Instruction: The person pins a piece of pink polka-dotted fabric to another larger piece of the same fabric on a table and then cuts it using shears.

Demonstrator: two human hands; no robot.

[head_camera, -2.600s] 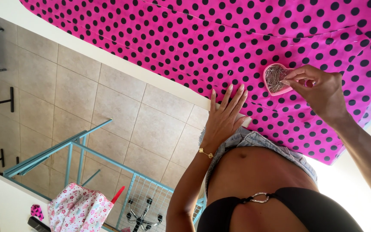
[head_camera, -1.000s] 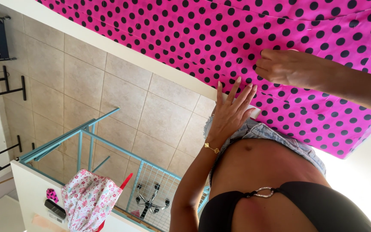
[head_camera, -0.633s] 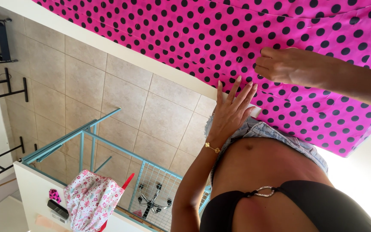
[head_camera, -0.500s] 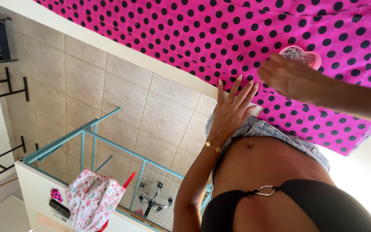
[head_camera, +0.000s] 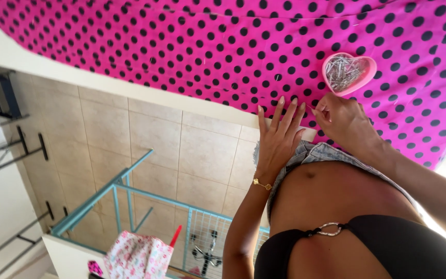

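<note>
Head view: right hand's grip pinches pin below dish.

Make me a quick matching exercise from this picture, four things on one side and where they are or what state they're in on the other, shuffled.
1. heart-shaped pink dish
2. left hand
3. right hand
4. gold bracelet

A. fingertips pinched together
B. on the left wrist
C. lying flat, fingers spread on the polka-dot fabric
D. full of pins

Pairs: 1-D, 2-C, 3-A, 4-B

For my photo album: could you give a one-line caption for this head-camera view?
Left hand flat on pink black-dotted fabric, right hand pinching a pin beside a heart-shaped pink pin dish.
</note>
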